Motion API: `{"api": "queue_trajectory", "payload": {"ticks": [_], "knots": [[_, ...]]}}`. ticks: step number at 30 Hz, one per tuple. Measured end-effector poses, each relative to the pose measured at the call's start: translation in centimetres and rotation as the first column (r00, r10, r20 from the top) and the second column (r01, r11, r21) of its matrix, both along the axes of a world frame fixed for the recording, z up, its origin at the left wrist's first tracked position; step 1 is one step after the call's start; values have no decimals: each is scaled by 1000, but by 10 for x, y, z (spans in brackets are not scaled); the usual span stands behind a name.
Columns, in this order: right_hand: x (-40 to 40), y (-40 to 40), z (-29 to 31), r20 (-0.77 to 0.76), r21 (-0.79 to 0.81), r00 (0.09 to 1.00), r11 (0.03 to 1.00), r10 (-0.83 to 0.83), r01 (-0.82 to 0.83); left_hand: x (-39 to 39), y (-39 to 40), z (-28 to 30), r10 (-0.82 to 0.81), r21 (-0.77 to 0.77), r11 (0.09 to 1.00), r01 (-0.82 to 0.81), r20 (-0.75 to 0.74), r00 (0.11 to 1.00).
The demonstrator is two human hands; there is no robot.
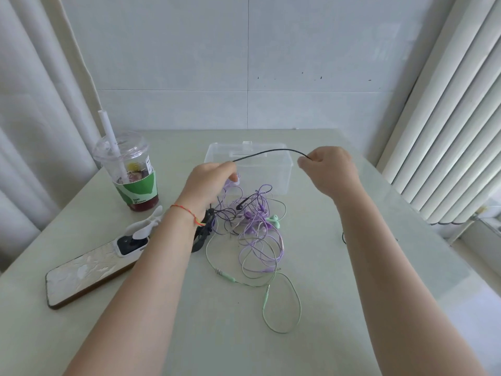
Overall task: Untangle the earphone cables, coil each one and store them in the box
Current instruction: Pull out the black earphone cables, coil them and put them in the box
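Observation:
A tangle of earphone cables (254, 229) lies mid-table: purple, mint green and black strands mixed together. A black cable (271, 151) arcs in the air between my hands, above the tangle. My left hand (208, 183) pinches its left end and also holds purple strands that hang down into the tangle. My right hand (329, 169) pinches the cable's right end, raised over the table. The clear plastic box (282, 169) stands closed just behind the tangle. A green cable loop with its plug (282, 302) trails toward me.
A lidded drink cup with a straw (130, 172) stands at the left. In front of it lie a small white fan (141, 229) and a phone (89, 275). Curtains hang at the left, a radiator stands to the right.

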State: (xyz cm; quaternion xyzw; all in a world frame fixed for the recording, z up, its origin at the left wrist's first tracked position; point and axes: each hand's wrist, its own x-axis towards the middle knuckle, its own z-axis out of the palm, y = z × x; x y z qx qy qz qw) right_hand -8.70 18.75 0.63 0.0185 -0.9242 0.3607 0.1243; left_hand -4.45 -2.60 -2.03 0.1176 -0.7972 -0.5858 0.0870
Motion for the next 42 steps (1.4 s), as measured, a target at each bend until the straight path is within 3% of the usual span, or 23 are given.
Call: {"api": "queue_trajectory", "payload": {"ticks": [4, 8, 14, 16, 17, 18, 20, 22, 23, 25, 28, 31, 33, 35, 37, 39, 42], "knots": [[8, -4, 4, 150, -171, 945, 949, 289, -263, 0, 6, -6, -268, -55, 961, 269, 25, 963], [14, -11, 3, 224, -11, 890, 914, 398, -406, 6, 13, -1, -504, 46, 860, 508, -74, 861], [18, -22, 1, 231, 90, 862, 872, 452, -481, 8, 26, -2, -412, -7, 911, 413, 16, 911], [17, -23, 0, 223, 109, 871, 877, 437, -468, 5, 25, -3, -402, 169, 901, 400, -25, 915], [16, -22, -1, 213, 115, 880, 884, 425, -454, 5, 23, -1, -360, 341, 869, 359, -64, 931], [14, -20, -2, 202, 115, 892, 895, 405, -432, 3, 20, 0, -278, 547, 786, 287, -100, 955], [10, -14, -4, 177, 96, 921, 925, 347, -367, 0, 7, 1, -24, 865, 482, 138, -144, 989], [8, -9, -3, 163, 41, 938, 948, 306, -316, -4, -6, -1, 169, 960, 223, 170, -210, 963], [8, -8, -3, 168, 8, 938, 951, 303, -309, -5, -8, -3, 204, 958, 189, 216, -253, 946], [11, -11, -1, 204, -37, 916, 938, 345, -345, -6, -5, -2, 187, 926, 277, 258, -315, 931], [21, -21, 0, 303, -36, 820, 866, 485, -499, -3, 12, 4, 38, 810, 483, 334, -400, 916], [30, -33, 1, 341, -39, 745, 801, 573, -598, 1, 26, 5, -132, 658, 620, 427, -449, 884], [33, -38, 3, 323, -73, 719, 774, 615, -629, 2, 33, -2, -265, 432, 784, 446, -417, 869], [35, -38, 6, 298, -101, 708, 759, 640, -644, 5, 37, -7, -307, 137, 921, 364, -321, 896], [34, -34, 7, 275, -89, 734, 776, 621, -624, 5, 39, -10, -280, -105, 960, 261, -274, 920], [29, -29, 7, 242, -72, 799, 832, 550, -551, 5, 34, -10, -225, -307, 940, 147, -236, 945], [19, -18, 4, 192, -69, 878, 898, 439, -434, 1, 21, -9, -133, -376, 925, 50, -198, 971]]}}
